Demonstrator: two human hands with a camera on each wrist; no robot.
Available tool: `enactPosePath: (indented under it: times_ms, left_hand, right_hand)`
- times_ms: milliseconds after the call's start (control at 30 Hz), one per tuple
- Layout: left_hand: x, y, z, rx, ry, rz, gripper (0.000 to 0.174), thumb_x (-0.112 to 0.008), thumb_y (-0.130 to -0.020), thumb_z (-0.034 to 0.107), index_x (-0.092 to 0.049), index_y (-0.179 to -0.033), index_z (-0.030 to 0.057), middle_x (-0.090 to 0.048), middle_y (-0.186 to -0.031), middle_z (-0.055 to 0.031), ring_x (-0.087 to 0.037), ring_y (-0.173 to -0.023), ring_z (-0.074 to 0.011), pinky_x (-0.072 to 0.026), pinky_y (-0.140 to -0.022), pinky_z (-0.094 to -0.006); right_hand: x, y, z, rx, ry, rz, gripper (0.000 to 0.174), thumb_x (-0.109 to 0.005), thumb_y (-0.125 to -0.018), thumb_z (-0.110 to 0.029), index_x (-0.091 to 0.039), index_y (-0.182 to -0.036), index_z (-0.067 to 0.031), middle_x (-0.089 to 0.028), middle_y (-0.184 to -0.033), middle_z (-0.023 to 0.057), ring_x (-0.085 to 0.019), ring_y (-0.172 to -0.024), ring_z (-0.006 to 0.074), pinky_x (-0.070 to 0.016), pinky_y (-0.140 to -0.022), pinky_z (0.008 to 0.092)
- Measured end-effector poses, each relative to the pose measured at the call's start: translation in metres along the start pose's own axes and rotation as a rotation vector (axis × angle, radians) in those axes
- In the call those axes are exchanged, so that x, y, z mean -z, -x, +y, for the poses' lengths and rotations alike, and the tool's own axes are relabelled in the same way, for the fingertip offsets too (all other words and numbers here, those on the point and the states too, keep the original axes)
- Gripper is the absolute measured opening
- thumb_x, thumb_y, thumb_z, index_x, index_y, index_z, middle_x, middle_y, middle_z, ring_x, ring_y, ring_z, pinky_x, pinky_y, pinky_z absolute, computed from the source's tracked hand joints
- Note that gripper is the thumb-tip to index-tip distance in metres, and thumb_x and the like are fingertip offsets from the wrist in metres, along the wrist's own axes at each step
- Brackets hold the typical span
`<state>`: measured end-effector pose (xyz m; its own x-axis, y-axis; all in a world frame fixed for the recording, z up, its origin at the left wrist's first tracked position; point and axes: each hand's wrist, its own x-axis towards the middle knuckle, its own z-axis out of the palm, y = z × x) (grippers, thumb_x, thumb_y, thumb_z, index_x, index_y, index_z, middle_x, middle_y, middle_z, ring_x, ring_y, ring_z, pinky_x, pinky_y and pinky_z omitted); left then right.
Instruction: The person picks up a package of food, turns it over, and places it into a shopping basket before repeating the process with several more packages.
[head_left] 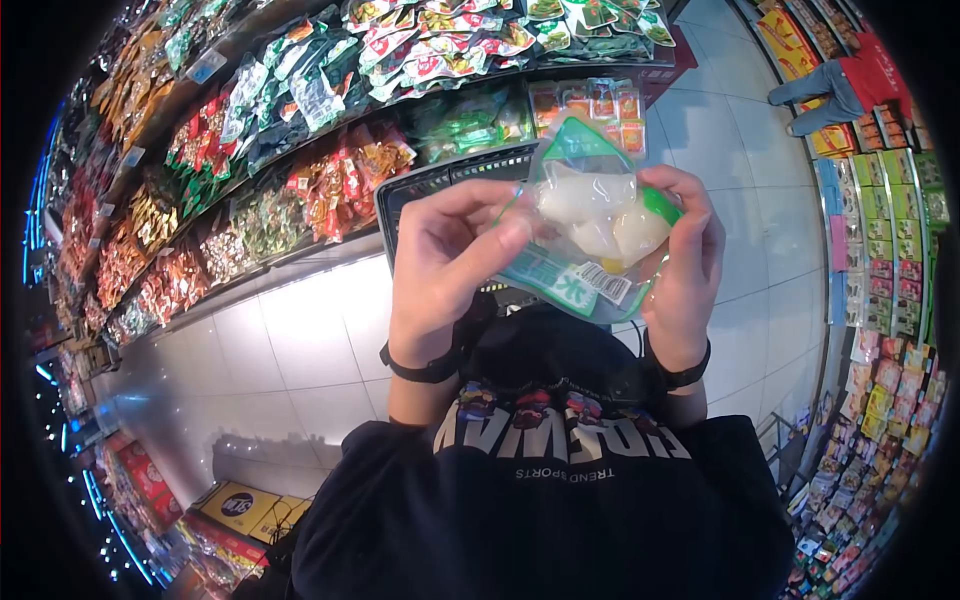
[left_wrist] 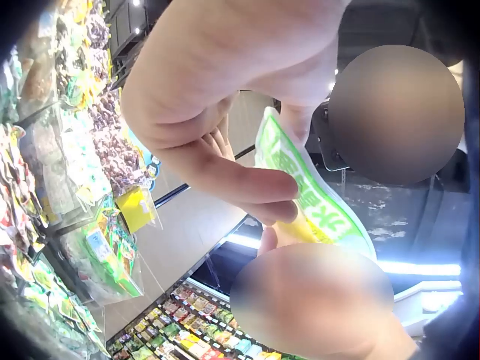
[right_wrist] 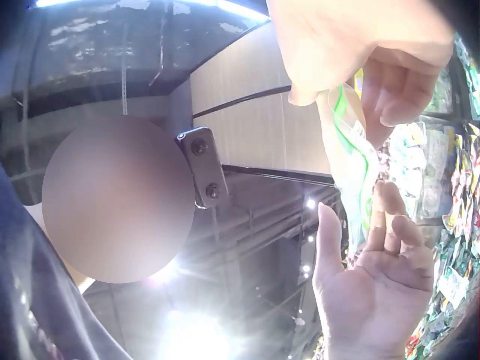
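Note:
A clear plastic packet with green edges [head_left: 600,215] holds several white rounded pieces and carries a barcode label. My left hand [head_left: 445,255] pinches its left edge between thumb and fingers, and my right hand [head_left: 685,265] grips its right edge. In the left wrist view the left hand [left_wrist: 232,97] has its fingers against the green-lettered packet [left_wrist: 322,199]. The right wrist view shows the packet [right_wrist: 352,154] edge-on, with the right hand [right_wrist: 367,56] at its upper end and the left hand [right_wrist: 379,289] at its lower end.
A dark shopping basket [head_left: 400,188] is partly hidden behind the hands and packet. Shelves of bagged snacks [head_left: 290,90] run along the left and top. A person in a red top [head_left: 870,75] is at the upper right, near more shelves across the tiled floor [head_left: 735,170].

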<state>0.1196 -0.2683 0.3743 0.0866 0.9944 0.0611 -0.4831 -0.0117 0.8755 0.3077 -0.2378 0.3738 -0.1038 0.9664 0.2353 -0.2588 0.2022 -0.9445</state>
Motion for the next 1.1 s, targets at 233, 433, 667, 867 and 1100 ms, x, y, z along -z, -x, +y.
enactPosePath:
  times_ms: [233,433,667,867,1100]
  left_hand:
    - [-0.004,0.005,0.005,0.04,0.033,0.031,0.029,-0.062,-0.076,0.0,-0.054,-0.102,-0.0097,-0.063,-0.088,-0.0142,-0.061,-0.079,-0.0149,-0.0467,-0.073,-0.0246]
    - [-0.008,0.006,0.009,0.02,-0.1,0.024,0.023,-0.062,-0.077,0.001,-0.057,-0.098,-0.0087,-0.063,-0.085,-0.0114,-0.059,-0.074,-0.011,-0.0465,-0.067,-0.0216]
    - [-0.008,0.005,0.002,-0.089,-0.098,0.136,0.016,-0.061,-0.079,0.001,-0.061,-0.094,-0.0066,-0.063,-0.078,-0.0083,-0.057,-0.064,-0.0079,-0.0454,-0.056,-0.0192]
    - [-0.009,0.007,0.002,-0.099,-0.106,0.174,0.015,-0.061,-0.079,0.0,-0.062,-0.092,-0.0067,-0.063,-0.076,-0.0084,-0.057,-0.064,-0.0086,-0.0452,-0.055,-0.0193]
    - [-0.011,0.006,0.009,0.034,-0.107,0.305,0.017,-0.057,-0.083,0.008,-0.063,-0.092,-0.0058,-0.063,-0.075,-0.0068,-0.056,-0.063,-0.0069,-0.0427,-0.052,-0.0179]
  right_hand:
    - [0.001,0.002,-0.003,-0.019,-0.003,-0.115,0.045,-0.048,-0.089,-0.037,-0.059,-0.1,0.0054,-0.061,-0.097,0.0116,-0.056,-0.087,0.0145,-0.043,-0.078,0.0261]
    - [0.0,0.0,-0.007,-0.084,0.016,-0.256,0.048,-0.062,-0.08,-0.035,-0.057,-0.103,0.0063,-0.062,-0.096,0.0109,-0.058,-0.086,0.0144,-0.0448,-0.077,0.0255]
    - [-0.007,0.002,-0.013,-0.145,0.138,-0.242,0.04,-0.072,-0.07,-0.013,-0.057,-0.103,0.0034,-0.062,-0.096,0.01,-0.058,-0.087,0.0141,-0.045,-0.076,0.0247]
    - [-0.012,0.002,-0.01,-0.138,0.099,-0.208,0.034,-0.067,-0.074,-0.009,-0.056,-0.104,0.0039,-0.061,-0.096,0.0093,-0.057,-0.087,0.0122,-0.0448,-0.073,0.0227]
    - [-0.014,0.008,-0.003,-0.169,0.012,-0.096,0.033,-0.064,-0.079,-0.014,-0.055,-0.104,0.0058,-0.061,-0.088,0.0083,-0.057,-0.078,0.0096,-0.0448,-0.067,0.0211]
